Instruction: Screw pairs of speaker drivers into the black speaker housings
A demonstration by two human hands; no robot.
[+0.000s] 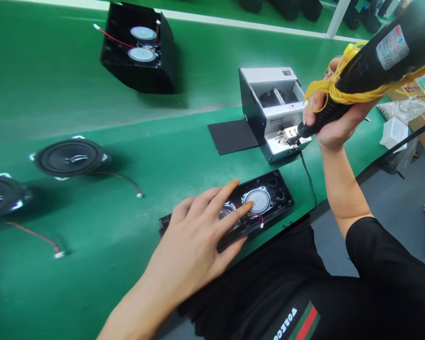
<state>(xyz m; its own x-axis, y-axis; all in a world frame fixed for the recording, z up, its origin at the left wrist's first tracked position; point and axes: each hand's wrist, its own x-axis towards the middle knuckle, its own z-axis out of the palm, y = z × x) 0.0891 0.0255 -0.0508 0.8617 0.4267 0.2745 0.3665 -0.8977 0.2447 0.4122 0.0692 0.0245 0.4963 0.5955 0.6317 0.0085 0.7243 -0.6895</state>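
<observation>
My left hand (pixel 198 231) grips a long black speaker panel (pixel 285 200) lying on the bench, thumb along its near edge and fingers across the top. Two round drivers sit in the panel; one driver (pixel 257 199) is plain to see, the other partly under my fingers. A red wire with a white plug (pixel 262 225) lies across it. In my right hand (pixel 340 125) is a black electric screwdriver (pixel 361 66) wrapped with yellow cord. Its tip points down at the front outlet of a silver and black screw feeder (pixel 281 111); whether they touch I cannot tell.
Two loose oval speakers (pixel 71 158) with wired plugs lie at left. A black speaker box (pixel 138 52) with two drivers stands on the far green surface. Beside the feeder lies a black flat sheet (pixel 233 137). A white plastic container (pixel 394 133) and cardboard boxes are at right.
</observation>
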